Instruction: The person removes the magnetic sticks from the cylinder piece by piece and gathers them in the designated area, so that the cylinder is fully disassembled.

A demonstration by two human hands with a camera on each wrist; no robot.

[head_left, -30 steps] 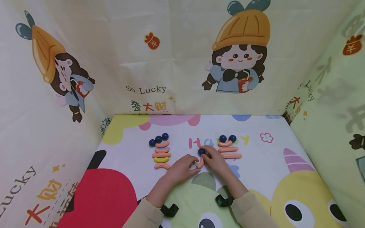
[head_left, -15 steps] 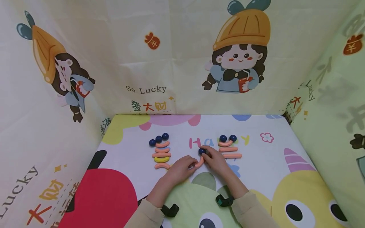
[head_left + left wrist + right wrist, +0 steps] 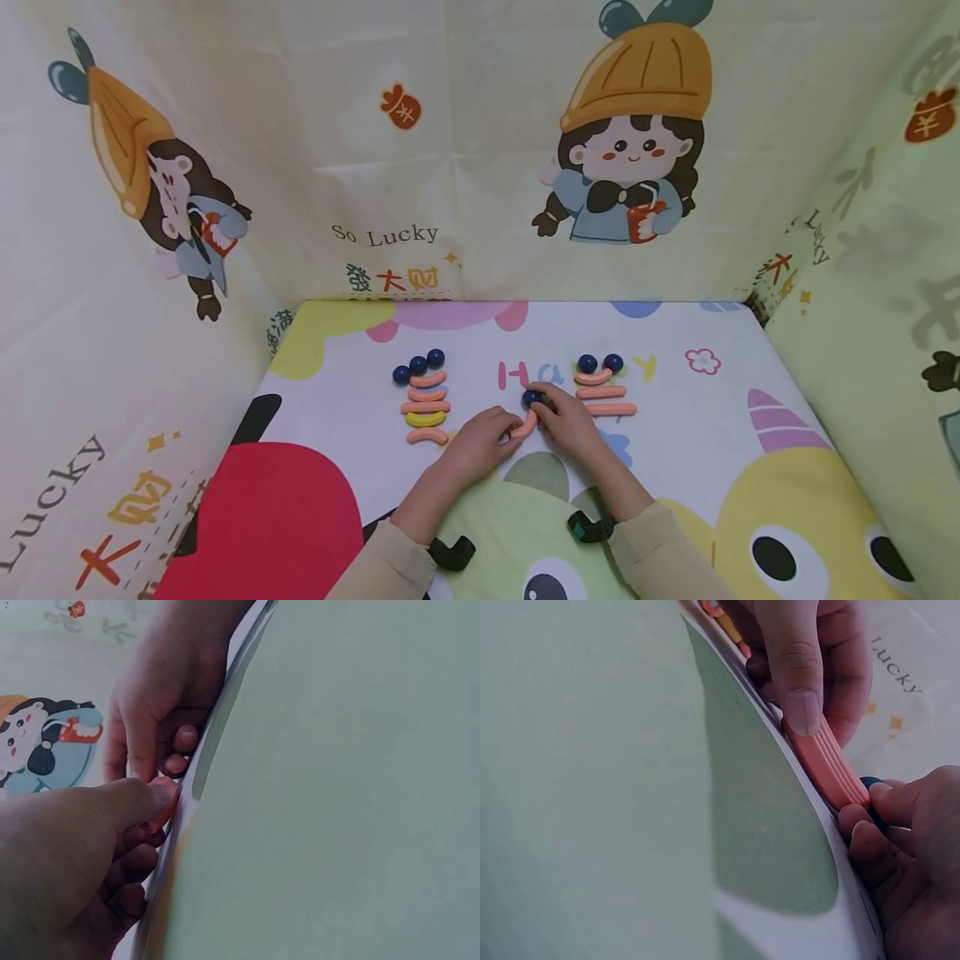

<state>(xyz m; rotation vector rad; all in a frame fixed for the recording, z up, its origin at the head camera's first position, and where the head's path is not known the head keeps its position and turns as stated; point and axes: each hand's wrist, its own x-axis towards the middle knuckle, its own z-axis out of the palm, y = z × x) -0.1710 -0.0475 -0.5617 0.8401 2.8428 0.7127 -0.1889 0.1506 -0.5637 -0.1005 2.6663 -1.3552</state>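
Between both hands, near the middle of the table, lies a curved pink ridged toy rod point(image 3: 527, 425). My left hand point(image 3: 477, 442) pinches its near end, thumb on top; the left wrist view shows only a short piece of that rod point(image 3: 160, 817). At the far end a dark blue ball point(image 3: 531, 398) meets the rod point(image 3: 829, 769). My right hand point(image 3: 564, 419) holds that ball between thumb and fingers, its fingertips also touching the rod's end. In the right wrist view the ball point(image 3: 871, 782) is mostly covered by fingers.
Left of the hands, several pink rods point(image 3: 425, 407) and a yellow rod point(image 3: 425, 420) lie in a column below dark blue balls point(image 3: 417, 365). To the right are straight pink rods point(image 3: 600, 392), a curved one point(image 3: 592, 378) and two balls point(image 3: 587, 363). Printed cloth walls point(image 3: 480, 192) enclose the table.
The rod's near end has swung slightly left into my left fingers, which have closed on it. My right hand stays by the ball. The rods and balls at both sides lie as before.
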